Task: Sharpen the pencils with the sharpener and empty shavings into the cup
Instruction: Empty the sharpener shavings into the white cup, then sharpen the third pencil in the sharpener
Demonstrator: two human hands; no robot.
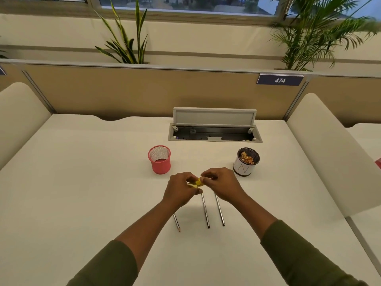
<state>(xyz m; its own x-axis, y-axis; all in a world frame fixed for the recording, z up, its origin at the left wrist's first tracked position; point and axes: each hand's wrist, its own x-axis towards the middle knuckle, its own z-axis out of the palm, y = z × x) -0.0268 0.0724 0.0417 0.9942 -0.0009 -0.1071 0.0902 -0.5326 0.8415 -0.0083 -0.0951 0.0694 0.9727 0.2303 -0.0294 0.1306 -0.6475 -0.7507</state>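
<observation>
Pinching the yellow sharpener (198, 182) from both sides, the left hand (181, 189) and right hand (221, 185) each keep their grip clamped on it above the surface (82, 182). Three pencils (205, 211) lie just below the grip. Judging by the pose, carry it level to the cup (246, 164), up-right of the grip, before opening it.

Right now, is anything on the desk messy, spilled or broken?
Nothing looks spilled or broken. The shavings sit inside the white cup, the red mesh cup stands upright, and three pencils lie neatly on the desk. Only the cable hatch lid is propped open, which seems deliberate.
</observation>
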